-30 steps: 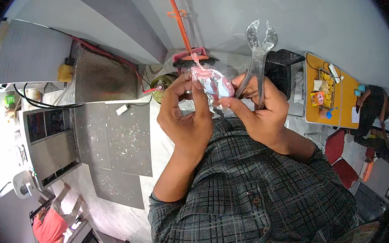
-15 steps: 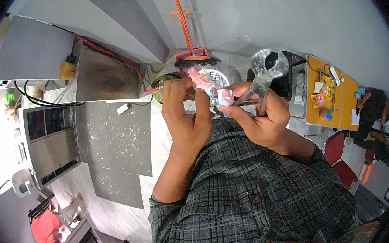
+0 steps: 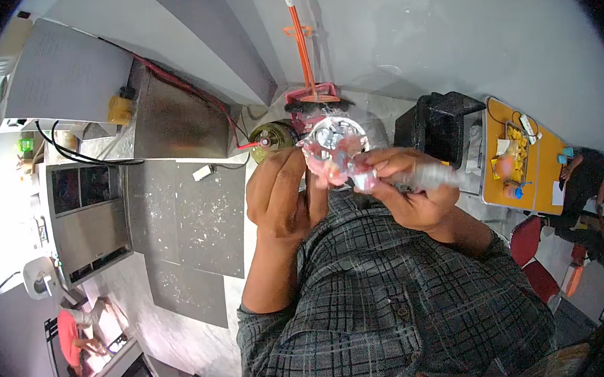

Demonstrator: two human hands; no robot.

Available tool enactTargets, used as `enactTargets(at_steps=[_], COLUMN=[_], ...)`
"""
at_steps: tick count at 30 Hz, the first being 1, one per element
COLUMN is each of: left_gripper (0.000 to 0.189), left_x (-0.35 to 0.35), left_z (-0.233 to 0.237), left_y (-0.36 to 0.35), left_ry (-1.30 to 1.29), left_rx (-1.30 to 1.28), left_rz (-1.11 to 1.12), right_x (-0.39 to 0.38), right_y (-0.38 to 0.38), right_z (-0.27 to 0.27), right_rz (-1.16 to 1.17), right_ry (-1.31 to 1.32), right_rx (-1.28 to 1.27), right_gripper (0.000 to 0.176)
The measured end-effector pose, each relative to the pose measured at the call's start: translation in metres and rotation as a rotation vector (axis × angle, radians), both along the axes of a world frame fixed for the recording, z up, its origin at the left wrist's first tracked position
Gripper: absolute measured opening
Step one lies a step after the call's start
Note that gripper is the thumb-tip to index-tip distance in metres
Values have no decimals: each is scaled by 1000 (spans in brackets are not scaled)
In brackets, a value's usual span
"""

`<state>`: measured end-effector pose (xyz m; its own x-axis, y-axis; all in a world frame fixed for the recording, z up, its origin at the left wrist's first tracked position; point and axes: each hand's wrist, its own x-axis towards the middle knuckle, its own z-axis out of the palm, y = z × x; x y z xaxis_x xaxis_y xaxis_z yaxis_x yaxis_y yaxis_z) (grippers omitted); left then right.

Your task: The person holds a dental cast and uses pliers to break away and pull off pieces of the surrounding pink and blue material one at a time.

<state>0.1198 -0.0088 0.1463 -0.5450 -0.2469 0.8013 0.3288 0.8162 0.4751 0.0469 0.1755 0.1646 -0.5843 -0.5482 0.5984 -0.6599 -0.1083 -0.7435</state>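
Note:
Both my hands are raised in front of my chest, close together. A crumpled, shiny pink-and-silver plastic piece [image 3: 332,162] is stretched between them. My left hand [image 3: 281,194] pinches its left side, fingers curled and partly hidden behind the hand. My right hand [image 3: 419,195] grips its right side between thumb and fingers. Along the right palm lies a clear plastic item [image 3: 428,176], smeared by motion; its exact kind cannot be made out. Behind the pink plastic, a white round container [image 3: 358,126] with silvery crumpled material inside shows lower down.
A broom [image 3: 301,50] and a pink dustpan [image 3: 322,90] lean on the wall. Beside them stand a greenish gas cylinder [image 3: 266,139] and a black bin [image 3: 431,129]. An orange-topped table [image 3: 487,185] is at right, with a person [image 3: 585,186] near it. Another person [image 3: 73,341] is at lower left.
The clear plastic item in my right hand has swung from upright to lying sideways. The pink plastic has moved slightly down, and my left hand has turned with its fingers more curled.

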Motion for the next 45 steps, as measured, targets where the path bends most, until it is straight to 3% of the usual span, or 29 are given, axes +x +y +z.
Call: enactTargets(at_steps=[3, 4, 5, 7, 8, 10, 13, 15, 17, 18, 19, 21, 22, 25, 26, 30, 33, 38, 42, 45], left_gripper=[21, 28, 41, 52, 52, 52, 48, 41, 42, 42, 42, 42, 42, 43, 47, 45, 43, 32, 28, 25], left_x=[1, 2, 4, -7, -11, -19, -20, -24, -29, -32, -33, -34, -36, -38, -39, -39, -40, -39, -35, -30], left_z=[-3, -5, -11, -9, -4, 9, -17, -21, -22, -22, -23, -27, -23, -29, -28, -23, -38, -38, -48, -55], left_y=[-9, -12, -8, -6, 0, 16, 18, 23, 23, 22, 20, 15, 16, 10, 11, 6, -12, -12, -22, -26], left_ry=[-1, -2, 28, -1, -3, -222, -371, -345, -344, -310, -311, -239, -233, -150, -139, -52, 10, 146, 219, 208], left_rx=[76, 106, 401, 686, 685, 1123, 1353, 1319, 1694, 1744, 1739, 1857, 1832, 1689, 1643, 1611, 1716, 1679, 1628, 1526], left_rz=[-86, -139, -182, -373, -377, -663, -790, -834, -733, -741, -736, -767, -738, -773, -712, -729, -907, -955, -1069, -993], right_x=[-1, -4, -6, -13, -15, -22, -25, -34, -42, -52, -58, -67, -69, -58, -54, -41, -27, -26, -19, -19], right_y=[0, 4, 6, 3, 4, 6, 1, 5, 6, 12, 19, 35, 40, 54, 55, 53, 44, 31, 22, 21], right_z=[8, 7, 5, 5, 8, 8, 3, -6, 5, -2, -8, -17, -21, -21, -26, -24, -18, 12, 1, -3], right_rz=[-48, -60, -73, -45, 46, 156, 132, 81, -23, 13, 19, 315, 412, 430, 570, 750, 680, 679, 775, 794], right_ry=[-148, -364, -581, -563, -686, -773, -896, -877, -1284, -1408, -1411, -1584, -1550, -1461, -1438, -1532, -1337, -1338, -1345, -1385], right_rx=[26, 69, 109, 37, 8, 45, 10, 60, -47, -112, -115, -285, -286, -101, -122, 22, 131, 335, 208, 221], right_gripper=[25, 25, 24, 23, 22, 23, 20, 20, 26, 43, 43, 60, 71, 72, 74, 66, 60, 63, 63, 63])
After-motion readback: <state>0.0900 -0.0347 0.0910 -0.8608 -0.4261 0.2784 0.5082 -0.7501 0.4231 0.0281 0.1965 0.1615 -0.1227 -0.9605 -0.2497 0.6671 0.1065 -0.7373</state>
